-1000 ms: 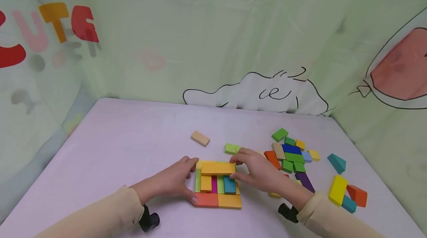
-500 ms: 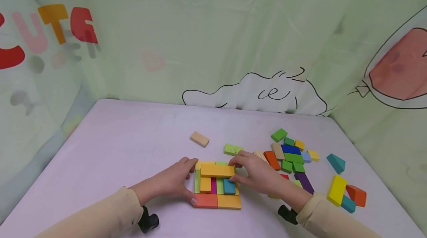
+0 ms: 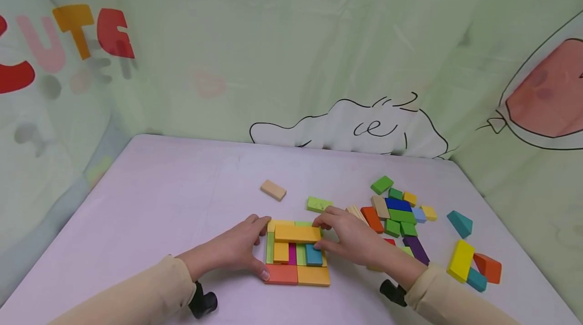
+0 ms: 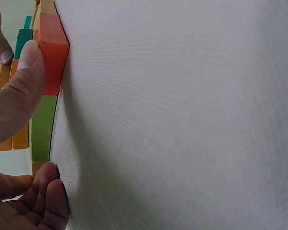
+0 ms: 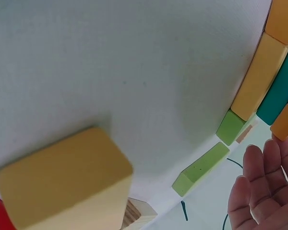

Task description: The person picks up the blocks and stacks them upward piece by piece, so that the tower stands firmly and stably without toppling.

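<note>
In the head view, flat wooden building blocks form a low square base on the table. My left hand holds the base's left side, thumb on the red-orange block at the near corner and fingers at the pale yellow block behind. A long orange block lies across the top, over a smaller orange block and a teal block. My right hand pinches its right end between thumb and fingers. In the left wrist view a green block shows between the left thumb and fingers.
Loose blocks spread at the right, among them a blue block, a purple block and a yellow block. Behind the base lie a light green block and a tan block. Curtains enclose the table.
My right hand and the long orange block have shifted slightly toward me, uncovering more of the base's back row. My left hand has stayed put.
</note>
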Demonstrator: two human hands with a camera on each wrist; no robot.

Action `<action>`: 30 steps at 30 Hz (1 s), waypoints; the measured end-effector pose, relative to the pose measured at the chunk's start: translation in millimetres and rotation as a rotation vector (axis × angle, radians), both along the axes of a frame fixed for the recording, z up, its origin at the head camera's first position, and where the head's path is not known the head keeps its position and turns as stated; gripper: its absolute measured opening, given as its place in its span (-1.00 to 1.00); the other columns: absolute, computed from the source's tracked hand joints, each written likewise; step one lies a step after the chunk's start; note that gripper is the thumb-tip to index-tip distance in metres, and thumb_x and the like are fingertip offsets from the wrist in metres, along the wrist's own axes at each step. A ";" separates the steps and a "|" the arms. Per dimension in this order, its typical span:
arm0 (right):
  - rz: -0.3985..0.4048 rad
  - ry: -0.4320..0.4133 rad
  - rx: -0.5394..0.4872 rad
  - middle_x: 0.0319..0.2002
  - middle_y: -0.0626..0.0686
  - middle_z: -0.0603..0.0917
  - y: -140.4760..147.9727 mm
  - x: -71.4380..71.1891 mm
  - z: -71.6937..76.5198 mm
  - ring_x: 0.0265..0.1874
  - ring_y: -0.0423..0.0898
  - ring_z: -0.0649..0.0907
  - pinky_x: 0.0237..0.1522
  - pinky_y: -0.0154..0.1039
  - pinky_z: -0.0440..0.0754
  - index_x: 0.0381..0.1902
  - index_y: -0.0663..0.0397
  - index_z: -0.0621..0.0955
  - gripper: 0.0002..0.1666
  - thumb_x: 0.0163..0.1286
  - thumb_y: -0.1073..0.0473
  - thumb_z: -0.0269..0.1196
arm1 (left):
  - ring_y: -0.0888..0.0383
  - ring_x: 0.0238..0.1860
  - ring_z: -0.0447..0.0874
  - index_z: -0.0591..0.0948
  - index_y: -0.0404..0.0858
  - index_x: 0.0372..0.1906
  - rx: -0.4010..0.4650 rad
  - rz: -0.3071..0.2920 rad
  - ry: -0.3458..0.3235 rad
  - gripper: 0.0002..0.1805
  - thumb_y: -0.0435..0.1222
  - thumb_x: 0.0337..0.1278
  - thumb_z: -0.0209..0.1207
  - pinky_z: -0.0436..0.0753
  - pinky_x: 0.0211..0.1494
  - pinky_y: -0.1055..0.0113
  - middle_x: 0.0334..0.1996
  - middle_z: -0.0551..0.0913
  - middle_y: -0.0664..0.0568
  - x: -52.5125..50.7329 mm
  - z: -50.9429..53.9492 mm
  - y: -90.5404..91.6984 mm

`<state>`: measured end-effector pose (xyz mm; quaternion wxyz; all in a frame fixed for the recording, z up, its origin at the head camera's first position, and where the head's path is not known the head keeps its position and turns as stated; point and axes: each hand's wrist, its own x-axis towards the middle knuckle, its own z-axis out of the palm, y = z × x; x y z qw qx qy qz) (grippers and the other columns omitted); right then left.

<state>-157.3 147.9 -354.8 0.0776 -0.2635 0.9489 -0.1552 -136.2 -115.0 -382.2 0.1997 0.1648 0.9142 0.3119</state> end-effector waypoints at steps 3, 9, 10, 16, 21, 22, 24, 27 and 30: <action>0.004 0.004 0.001 -0.14 -0.11 0.63 0.2 -0.4 -0.4 -0.11 -0.14 0.65 0.01 -0.18 0.75 -0.06 -0.02 0.68 -0.64 0.23 0.04 0.51 | 0.12 -0.02 0.51 0.26 -0.31 0.52 0.000 -0.002 0.000 0.23 -0.07 -0.33 0.67 0.67 0.22 0.07 0.06 0.50 -0.03 0.1 0.4 0.0; -0.006 -0.016 -0.002 -0.12 -0.12 0.63 1.4 0.2 0.5 -0.10 -0.16 0.64 0.00 -0.20 0.75 -0.02 -0.05 0.67 -0.60 0.24 -0.01 0.51 | 0.12 -0.02 0.51 0.26 -0.31 0.52 0.002 -0.003 0.002 0.23 -0.07 -0.33 0.67 0.67 0.22 0.07 0.06 0.50 -0.03 0.4 0.6 -0.3; -0.006 -0.018 -0.007 -0.12 -0.12 0.63 2.6 0.7 1.6 -0.10 -0.16 0.63 -0.01 -0.21 0.74 0.00 -0.05 0.67 -0.58 0.24 -0.03 0.50 | 0.12 -0.02 0.51 0.26 -0.32 0.52 0.002 -0.003 0.001 0.23 -0.07 -0.33 0.67 0.67 0.22 0.07 0.06 0.50 -0.03 0.4 0.6 -0.3; -0.043 0.025 -0.078 -0.09 -0.03 0.66 32.6 2.9 14.4 -0.09 -0.10 0.63 -0.06 -0.17 0.75 0.17 0.04 0.63 -0.55 0.38 0.04 0.39 | 0.12 -0.02 0.51 0.26 -0.31 0.52 -0.001 -0.005 -0.002 0.22 -0.06 -0.32 0.67 0.67 0.21 0.09 0.06 0.50 -0.02 0.2 0.6 0.5; -0.136 0.148 -0.076 -0.03 0.09 0.70 98.9 3.9 22.1 -0.08 -0.02 0.66 -0.13 -0.13 0.78 0.17 0.16 0.62 -0.60 0.41 0.20 0.35 | 0.13 -0.03 0.52 0.27 -0.33 0.51 -0.009 -0.006 0.012 0.23 -0.05 -0.33 0.67 0.67 0.21 0.09 0.06 0.51 -0.02 1.0 0.0 2.3; -0.163 0.165 -0.061 -0.01 0.14 0.70 114.6 3.4 21.8 -0.08 0.02 0.67 -0.14 -0.10 0.79 0.16 0.18 0.63 -0.61 0.41 0.22 0.34 | 0.13 -0.03 0.52 0.28 -0.33 0.51 -0.012 -0.005 0.017 0.23 -0.05 -0.34 0.67 0.67 0.21 0.08 0.06 0.52 -0.02 1.3 0.1 2.1; -0.202 0.187 -0.021 0.02 0.21 0.70 147.5 2.9 21.2 -0.07 0.11 0.67 -0.13 -0.03 0.79 0.15 0.23 0.63 -0.62 0.42 0.25 0.32 | 0.13 -0.04 0.52 0.28 -0.34 0.51 -0.015 -0.002 0.021 0.24 -0.04 -0.35 0.68 0.67 0.20 0.09 0.05 0.52 -0.02 1.6 0.4 1.5; -0.260 0.180 0.075 -0.03 0.26 0.70 193.7 2.3 16.9 -0.09 0.18 0.67 -0.11 0.08 0.77 0.11 0.24 0.65 -0.67 0.40 0.34 0.31 | 0.14 -0.05 0.51 0.28 -0.33 0.51 -0.018 0.002 0.024 0.24 -0.04 -0.37 0.68 0.67 0.18 0.10 0.04 0.52 -0.01 2.1 0.4 1.0; -0.288 0.150 0.231 -0.08 0.28 0.69 231.5 4.5 9.7 -0.14 0.23 0.65 -0.14 0.19 0.75 0.03 0.15 0.70 -0.66 0.31 0.45 0.32 | 0.14 -0.06 0.51 0.29 -0.32 0.51 -0.018 0.006 0.021 0.24 -0.04 -0.37 0.68 0.67 0.18 0.11 0.03 0.52 -0.01 2.4 -0.5 1.6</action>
